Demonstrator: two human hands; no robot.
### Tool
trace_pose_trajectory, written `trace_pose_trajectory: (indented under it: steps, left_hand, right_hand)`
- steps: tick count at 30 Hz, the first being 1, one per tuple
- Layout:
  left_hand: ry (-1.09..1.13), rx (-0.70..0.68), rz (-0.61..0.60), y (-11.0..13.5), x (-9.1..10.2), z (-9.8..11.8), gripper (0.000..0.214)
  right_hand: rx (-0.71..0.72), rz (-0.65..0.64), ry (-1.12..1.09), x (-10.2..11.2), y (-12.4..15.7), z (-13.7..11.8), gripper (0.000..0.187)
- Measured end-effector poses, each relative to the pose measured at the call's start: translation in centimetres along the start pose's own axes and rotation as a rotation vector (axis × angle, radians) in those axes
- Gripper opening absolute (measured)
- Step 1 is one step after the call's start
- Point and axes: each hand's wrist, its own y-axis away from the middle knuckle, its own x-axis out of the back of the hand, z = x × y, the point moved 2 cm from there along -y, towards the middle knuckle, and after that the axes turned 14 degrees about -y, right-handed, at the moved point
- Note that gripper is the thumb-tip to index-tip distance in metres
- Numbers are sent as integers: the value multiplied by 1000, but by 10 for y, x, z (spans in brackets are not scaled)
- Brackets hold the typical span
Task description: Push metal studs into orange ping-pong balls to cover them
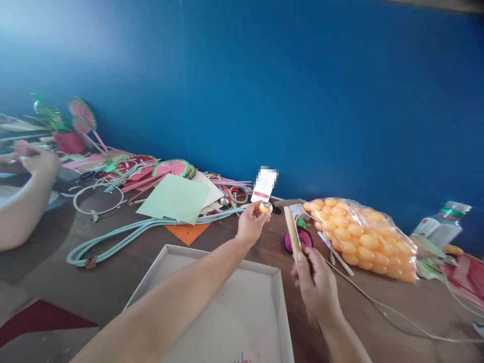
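My left hand (pixel 251 224) reaches over the white tray and pinches a small yellow round piece (pixel 265 207) with dark markings between thumb and fingers. My right hand (pixel 316 285) is closed around the lower part of a flat wooden stick (pixel 291 227), which points up and leans slightly left. Just behind that stick lies a round purple item (pixel 304 239) with a dark rim. A lit phone (pixel 263 189) leans against the blue wall beyond my left hand. Below my left forearm is the white shallow tray (pixel 283 307).
At right lie a clear bag of orange egg-shaped pieces (pixel 359 234), a tilted bottle (pixel 440 224) and a thin cord (pixel 393 310). Pale blue tubing (pixel 109 242), green paper (pixel 174 196) and watermelon-patterned fans (pixel 174 169) cover the left side. Another person's arm (pixel 22 212) works at far left.
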Motion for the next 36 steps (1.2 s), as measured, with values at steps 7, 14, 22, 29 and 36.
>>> trace_pose_trajectory:
  steps: [7, 14, 22, 29, 36]
  left_hand:
    - [-99, -71, -8, 2, 0, 1, 45]
    - [-124, -59, 13, 3, 1, 4, 44]
    - [-106, -31, 25, 0, 2, 0, 46]
    - [-55, -27, 29, 0, 1, 0, 45]
    - [22, 116, 168, -5, 6, 3, 37]
  right_hand:
    - [52, 13, 20, 1, 0, 0, 23]
    - [117, -5, 82, 0, -2, 0, 19]
    - [89, -34, 109, 0, -3, 2, 20]
    - [55, -25, 80, -1, -2, 4, 20]
    - [48, -40, 207, -2, -7, 13, 20]
